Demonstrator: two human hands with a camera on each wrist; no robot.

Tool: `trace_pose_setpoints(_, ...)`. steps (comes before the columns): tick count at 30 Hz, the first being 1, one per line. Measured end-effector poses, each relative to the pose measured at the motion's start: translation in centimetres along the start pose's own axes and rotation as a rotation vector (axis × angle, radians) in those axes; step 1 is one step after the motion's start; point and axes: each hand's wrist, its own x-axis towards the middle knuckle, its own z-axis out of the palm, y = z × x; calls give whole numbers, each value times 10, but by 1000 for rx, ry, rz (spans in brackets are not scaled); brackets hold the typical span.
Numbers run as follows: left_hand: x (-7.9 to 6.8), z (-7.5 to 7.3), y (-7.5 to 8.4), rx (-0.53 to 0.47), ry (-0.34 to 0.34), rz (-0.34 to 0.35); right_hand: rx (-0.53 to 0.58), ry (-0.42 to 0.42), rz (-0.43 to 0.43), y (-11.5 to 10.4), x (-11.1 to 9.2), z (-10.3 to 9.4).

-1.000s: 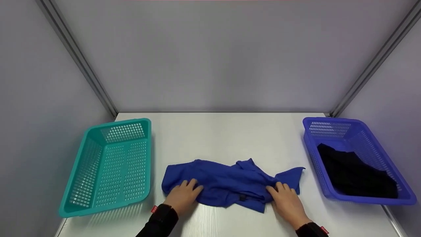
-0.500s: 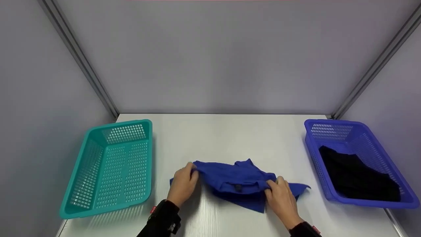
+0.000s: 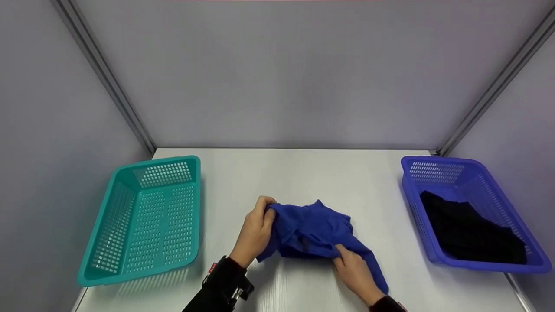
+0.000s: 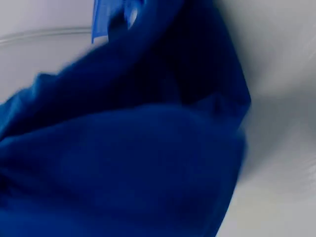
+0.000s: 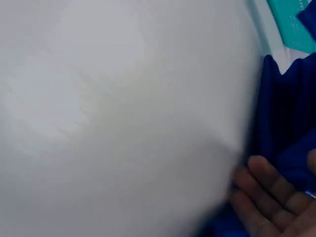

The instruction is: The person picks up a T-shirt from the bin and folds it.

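The blue cloth [image 3: 314,227] was held up in a bunch w/ both hands, nr the front-middle of the white surface [image 3: 234,177], btwn the teal basket [image 3: 197,216] on the L & the violet basket [image 3: 485,264] on the R. Its L upper corner was gripped by the L hand [image 3: 256,229], fingers curled round it; its near edge was pinched by the R hand [image 3: 354,271], thumb & fingers together, w/ a loose strip trailed past that hand toward the front.

Progress was judged abt midway: cloth was gathered up, but no neat shape was made, & it was neither let go nor put in a basket. Setting down & release were left undone. Black cloth [image 3: 470,232] was lodged in the violet basket, untouched.

Re labels: a red tag [image 3: 212,268] was seen at the L cuff, too small to be read. A dark patch [image 3: 303,244] on the blue cloth was poss. a label, but too blurred to be sure. No brand was legible.
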Motion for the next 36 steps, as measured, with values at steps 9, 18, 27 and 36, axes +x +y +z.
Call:
trace_pose_setpoints(9, -11, 18, -6, -130, -213, -129, 662, -172, 205, -16, 49, 0)
trace_pose_setpoints(18, -22, 49, -9, -214, -394, -45, 1064, -333, 138, -73, 59, -25)
trace_pose_setpoints(27, -20, 51, -16, -245, -289, -50, 700, 38, 39, -68, 55, -49)
trace_pose_setpoints(36, -29, 66, -48, 416, -366, -5, 579, 141, -106, -32, 49, -100)
